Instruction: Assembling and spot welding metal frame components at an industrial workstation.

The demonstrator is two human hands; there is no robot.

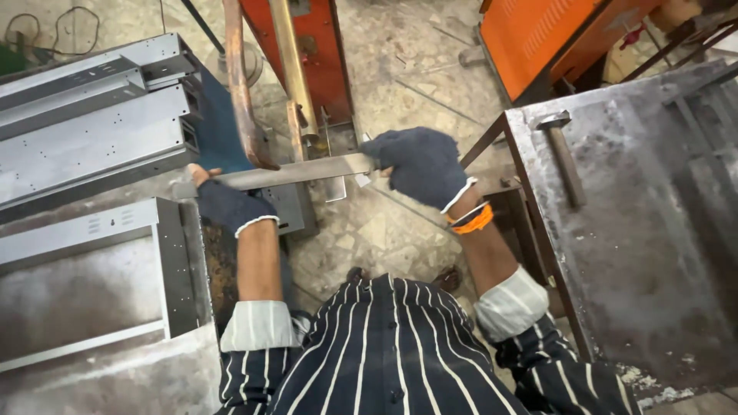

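Soft, even daylight fills the scene with faint shadows and mild sheen on the grey metal panels (84, 131), while wide-angle bending curves the edges and fine detail looks slightly smeared.

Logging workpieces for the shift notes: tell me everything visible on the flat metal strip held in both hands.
The flat metal strip is a long, narrow, dull grey bar that looks like steel. It lies almost level across the view, its right end slightly higher. The gloved left hand grips its left end and the gloved right hand its right end. It is held in the air above the tiled floor, in front of a rusty upright pipe.
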